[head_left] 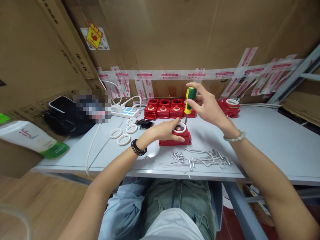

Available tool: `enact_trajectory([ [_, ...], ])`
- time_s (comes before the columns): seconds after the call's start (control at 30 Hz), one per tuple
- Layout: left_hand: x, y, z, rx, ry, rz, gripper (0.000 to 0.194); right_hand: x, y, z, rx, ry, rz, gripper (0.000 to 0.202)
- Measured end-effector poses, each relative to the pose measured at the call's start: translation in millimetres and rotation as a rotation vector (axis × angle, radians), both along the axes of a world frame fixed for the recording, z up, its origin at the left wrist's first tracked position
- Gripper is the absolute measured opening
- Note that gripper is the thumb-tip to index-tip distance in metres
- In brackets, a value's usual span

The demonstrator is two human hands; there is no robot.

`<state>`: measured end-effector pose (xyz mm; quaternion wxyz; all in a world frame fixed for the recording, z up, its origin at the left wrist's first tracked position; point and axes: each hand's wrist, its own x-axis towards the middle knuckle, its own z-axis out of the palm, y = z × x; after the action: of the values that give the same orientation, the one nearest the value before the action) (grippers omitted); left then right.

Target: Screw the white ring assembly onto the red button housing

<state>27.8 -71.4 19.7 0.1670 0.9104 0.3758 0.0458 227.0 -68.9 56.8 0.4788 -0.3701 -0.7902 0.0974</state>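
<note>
My right hand (206,105) is closed around the green and yellow handle of a screwdriver (191,96), which stands nearly upright. Its shaft points down to the far right corner of a red box (172,142); the tip is hidden. My left hand (166,130) grips the top of that box, with thumb and forefinger either side of a white ring (179,127) set around a dark round part. Just in front of the box lie a pile of small screws (178,158) and several metal pins with white cords (211,158).
Similar red boxes (163,109) stand in a row behind, with another red unit (231,108) farther right. Loose white rings (124,139) lie left, near a power strip (126,111). A white and green bottle (35,138) stands far left. Cardboard (175,40) walls the back.
</note>
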Motion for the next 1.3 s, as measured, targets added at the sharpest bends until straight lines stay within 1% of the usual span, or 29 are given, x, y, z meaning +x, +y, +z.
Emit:
enact_trajectory([
  [0.27, 0.0, 0.4, -0.4, -0.002, -0.027, -0.01, 0.063, -16.8, -10.0, 0.1, 0.128, -0.053, -0.308, 0.038],
  [0.37, 0.3, 0.3, 0.1, -0.002, -0.029, -0.011, 0.062, -19.5, -8.2, -2.0, 0.133, -0.081, -0.375, 0.037],
  [0.4, 0.3, 0.2, 0.4, -0.006, -0.025, -0.012, 0.062, -18.3, -6.9, -2.2, 0.126, -0.093, -0.362, 0.039],
  [0.43, 0.3, 0.1, 0.8, -0.009, -0.021, -0.01, 0.063, -15.9, -5.4, -2.0, 0.111, -0.097, -0.319, 0.041],
  [0.47, 0.2, 0.0, 1.1, -0.011, -0.016, -0.007, 0.064, -12.6, -3.9, -1.4, 0.082, -0.089, -0.243, 0.044],
  [0.57, -0.1, -0.2, 2.0, -0.01, -0.005, -0.005, 0.065, -0.6, 0.0, 2.6, -0.079, -0.028, 0.074, 0.055],
  [0.6, -0.1, -0.1, 2.0, -0.01, -0.004, -0.005, 0.065, 2.4, 0.7, 4.1, -0.129, -0.012, 0.153, 0.057],
  [0.63, -0.1, 0.0, 2.0, -0.011, -0.003, -0.008, 0.065, 4.3, 0.9, 5.3, -0.161, -0.004, 0.195, 0.059],
  [0.67, -0.1, 0.3, 1.8, -0.011, -0.002, -0.009, 0.065, 4.8, 0.6, 6.1, -0.167, -0.003, 0.195, 0.059],
  [0.7, -0.1, 0.5, 1.5, -0.012, -0.001, -0.01, 0.065, 3.6, -0.3, 6.4, -0.149, -0.008, 0.155, 0.058],
  [0.83, -0.1, 1.4, 0.1, -0.009, 0.001, -0.014, 0.064, -11.5, -8.0, 3.0, 0.01, -0.066, -0.161, 0.049],
  [0.9, -0.2, 1.4, -0.2, -0.011, -0.001, -0.015, 0.064, -18.7, -11.9, 0.5, 0.06, -0.087, -0.223, 0.046],
  [0.97, -0.3, 1.4, -0.3, -0.013, -0.002, -0.012, 0.064, -20.2, -13.8, -0.7, 0.078, -0.094, -0.2, 0.046],
  [1.03, -0.5, 1.4, -0.3, -0.011, -0.005, -0.008, 0.064, -15.1, -13.0, 0.3, 0.052, -0.093, -0.131, 0.048],
  [1.13, -0.9, 1.6, -0.1, -0.015, -0.011, -0.015, 0.061, 0.3, -8.1, 6.4, -0.056, -0.087, 0.067, 0.051],
  [1.2, -0.9, 1.7, 0.3, -0.021, -0.014, -0.024, 0.058, 10.3, -4.8, 11.8, -0.127, -0.059, 0.189, 0.049],
  [1.23, -0.9, 1.7, 0.5, -0.022, -0.014, -0.024, 0.057, 13.9, -3.7, 14.2, -0.156, -0.042, 0.223, 0.048],
  [1.3, -0.6, 1.5, 1.0, -0.022, -0.016, -0.021, 0.057, 17.4, -2.9, 17.2, -0.181, -0.014, 0.225, 0.045],
])
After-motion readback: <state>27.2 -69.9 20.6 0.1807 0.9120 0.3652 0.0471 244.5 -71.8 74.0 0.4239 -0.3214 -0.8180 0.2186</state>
